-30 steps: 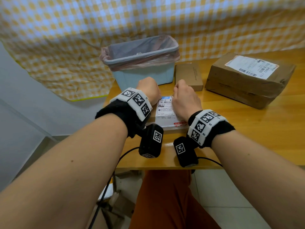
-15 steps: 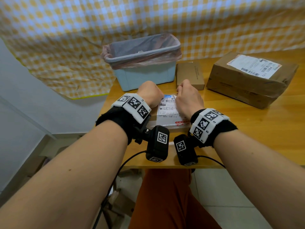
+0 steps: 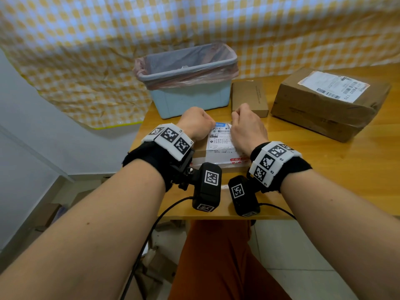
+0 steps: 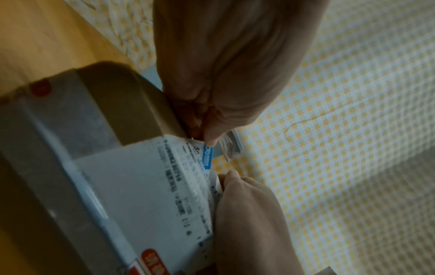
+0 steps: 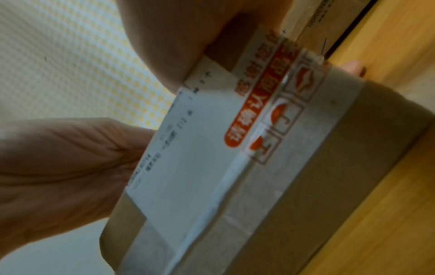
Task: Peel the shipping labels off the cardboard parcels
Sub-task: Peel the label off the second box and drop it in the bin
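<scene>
A small taped cardboard parcel (image 3: 200,155) lies near the table's front edge with a white shipping label (image 3: 220,140) on top. My left hand (image 3: 195,124) pinches the label's far left corner by its blue strip (image 4: 208,156), and that corner looks slightly lifted. Curled at the far right corner, my right hand (image 3: 246,126) has its thumb on top and one fingertip (image 5: 353,67) beside the parcel's side. A bigger brown parcel (image 3: 324,113) at the right carries its own label (image 3: 333,86).
A light blue bin (image 3: 188,94) with a pink liner stands just behind my hands. A small flat cardboard box (image 3: 249,97) lies between the bin and the big parcel. The wooden table (image 3: 335,174) ends close to my wrists. A checked cloth hangs behind.
Both hands stay at the far edge of the small parcel and have barely shifted. The head view has drifted a little.
</scene>
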